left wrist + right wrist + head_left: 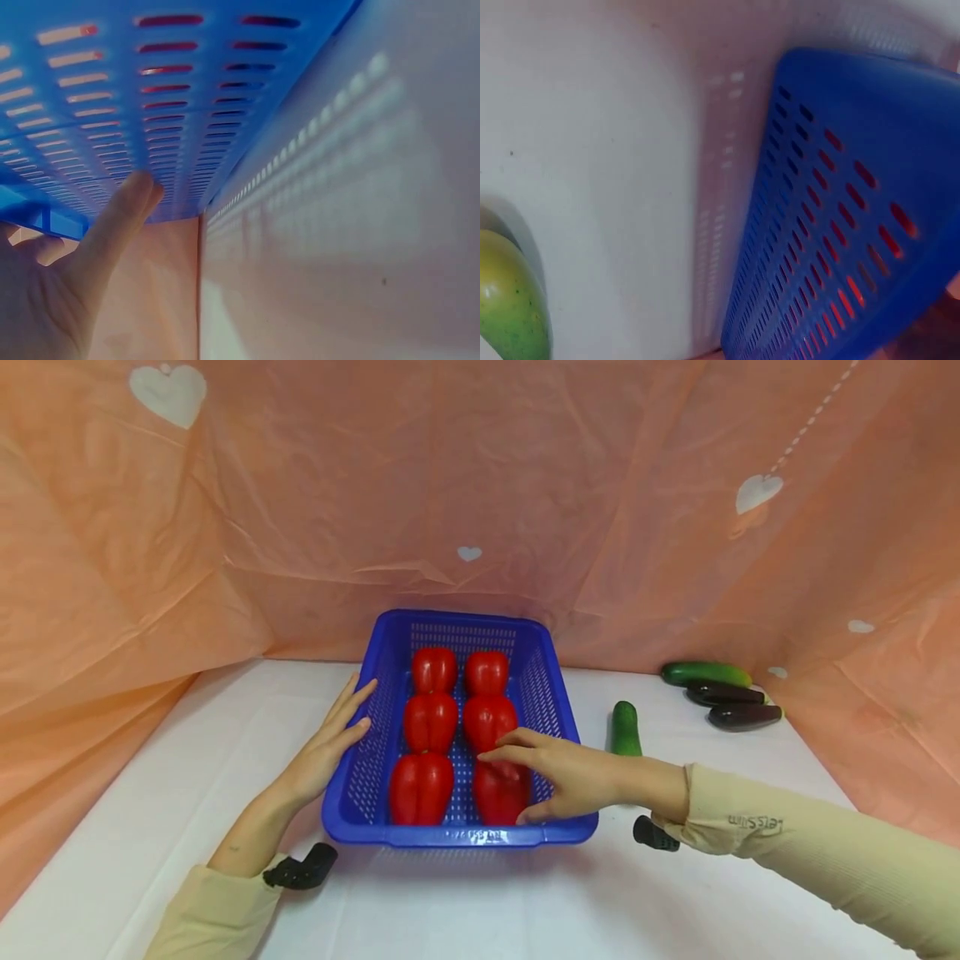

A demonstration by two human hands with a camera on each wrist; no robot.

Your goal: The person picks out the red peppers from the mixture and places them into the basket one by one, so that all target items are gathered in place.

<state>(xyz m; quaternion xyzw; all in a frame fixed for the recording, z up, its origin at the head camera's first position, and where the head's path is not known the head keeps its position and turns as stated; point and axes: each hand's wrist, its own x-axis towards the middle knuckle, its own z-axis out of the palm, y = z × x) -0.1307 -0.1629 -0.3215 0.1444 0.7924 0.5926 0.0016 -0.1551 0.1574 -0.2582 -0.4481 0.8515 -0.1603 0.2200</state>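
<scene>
A blue perforated plastic basket holds red bell peppers in two columns. My left hand lies along the basket's left side, fingers spread and extended to the rim. In the left wrist view its thumb rests against the slotted outer wall. Above the nearest right-hand bell pepper is my right hand, its fingers loosely spread across the pepper's top and the thumb close to its near right edge. The right wrist view shows the basket's right outer wall, with red behind the slots.
To the basket's right lies a green zucchini, partly behind my right forearm; its yellowish end shows in the right wrist view. Farther right are another zucchini and two dark eggplants. An orange sheet hangs behind the white table.
</scene>
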